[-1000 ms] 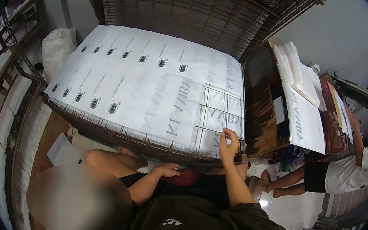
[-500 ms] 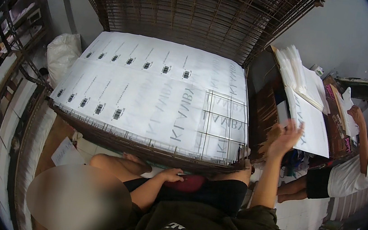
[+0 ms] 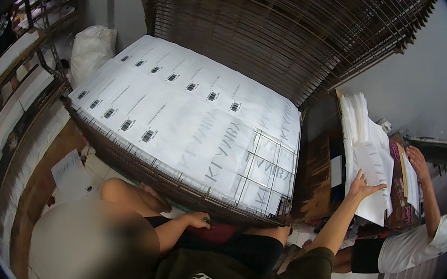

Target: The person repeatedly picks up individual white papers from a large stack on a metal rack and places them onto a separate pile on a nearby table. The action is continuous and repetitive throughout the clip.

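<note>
My left hand (image 3: 197,220) rests low over my lap beside a dark red patch of cloth (image 3: 215,232). Its fingers are curled, and what may lie in them is too small to name. Out to the right, my right hand (image 3: 364,187) is raised with thumb and fingers spread, over a white printed sheet (image 3: 373,206) on the pile there. Whether the fingertips touch the sheet is hard to tell. In front of me a wire drying rack (image 3: 173,189) bears large white printed sheets (image 3: 176,115) lying side by side.
Upper wire shelves (image 3: 269,29) tilt up behind the sheets. A stack of white sheets (image 3: 352,121) stands at right, near a co-worker's hand (image 3: 418,161). A white sack (image 3: 93,53) sits at the back left. One printed sheet (image 3: 73,175) lies on the floor.
My view has turned and tilted. The right hand has gone further right over the pile, and the printed sheet there stands at a different angle. My left hand stays at my lap.
</note>
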Demonstrator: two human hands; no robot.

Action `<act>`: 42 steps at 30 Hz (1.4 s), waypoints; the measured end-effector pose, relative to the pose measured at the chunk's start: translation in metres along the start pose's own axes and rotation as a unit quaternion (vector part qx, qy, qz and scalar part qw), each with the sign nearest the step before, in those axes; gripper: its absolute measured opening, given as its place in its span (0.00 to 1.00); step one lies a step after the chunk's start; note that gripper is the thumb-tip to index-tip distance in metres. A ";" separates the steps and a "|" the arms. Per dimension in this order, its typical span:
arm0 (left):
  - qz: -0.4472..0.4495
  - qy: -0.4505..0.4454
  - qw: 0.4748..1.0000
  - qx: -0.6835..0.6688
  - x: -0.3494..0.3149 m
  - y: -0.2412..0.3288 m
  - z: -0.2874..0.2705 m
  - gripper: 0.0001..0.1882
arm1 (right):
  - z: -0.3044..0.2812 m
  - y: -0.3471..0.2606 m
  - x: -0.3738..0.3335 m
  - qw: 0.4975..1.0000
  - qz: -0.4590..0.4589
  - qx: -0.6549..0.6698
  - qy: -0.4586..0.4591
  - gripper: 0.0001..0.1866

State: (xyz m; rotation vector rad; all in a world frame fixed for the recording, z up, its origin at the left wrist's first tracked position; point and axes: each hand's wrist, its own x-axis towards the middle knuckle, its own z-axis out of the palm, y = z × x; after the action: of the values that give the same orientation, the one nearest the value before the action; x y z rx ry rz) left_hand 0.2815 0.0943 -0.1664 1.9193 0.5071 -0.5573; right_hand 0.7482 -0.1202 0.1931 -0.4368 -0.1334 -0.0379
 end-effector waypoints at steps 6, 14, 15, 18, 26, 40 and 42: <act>-0.009 -0.003 1.000 -0.003 -0.005 -0.001 -0.002 0.40 | 0.012 0.023 0.002 0.966 -0.130 -0.200 0.094 0.31; -0.008 -0.001 1.000 0.012 -0.002 -0.002 0.000 0.40 | 0.142 0.023 -0.075 0.879 -0.185 -0.427 -0.103 0.20; -0.008 -0.006 1.000 0.015 -0.002 0.002 -0.001 0.40 | 0.166 0.026 -0.098 0.882 -0.200 -0.403 -0.138 0.21; -0.009 0.001 1.000 0.027 -0.004 0.005 -0.003 0.40 | 0.215 0.045 -0.129 0.900 -0.176 -0.333 -0.217 0.26; -0.045 -0.023 0.998 0.024 -0.031 0.026 -0.020 0.38 | 0.310 0.086 -0.224 0.728 0.079 -0.431 -0.527 0.32; -0.024 0.035 0.998 0.047 -0.018 0.013 -0.006 0.40 | 0.230 0.105 -0.198 0.745 0.131 -0.354 -0.550 0.43; -0.019 0.046 0.997 0.057 -0.014 0.014 -0.003 0.40 | 0.168 0.127 -0.179 0.768 0.173 -0.381 -0.484 0.42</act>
State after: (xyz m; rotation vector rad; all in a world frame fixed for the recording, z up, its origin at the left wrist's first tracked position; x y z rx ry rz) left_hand 0.2790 0.0906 -0.1468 2.0556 0.5830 -0.5331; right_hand 0.5585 0.0673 0.2666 -1.2752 -1.0905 0.5331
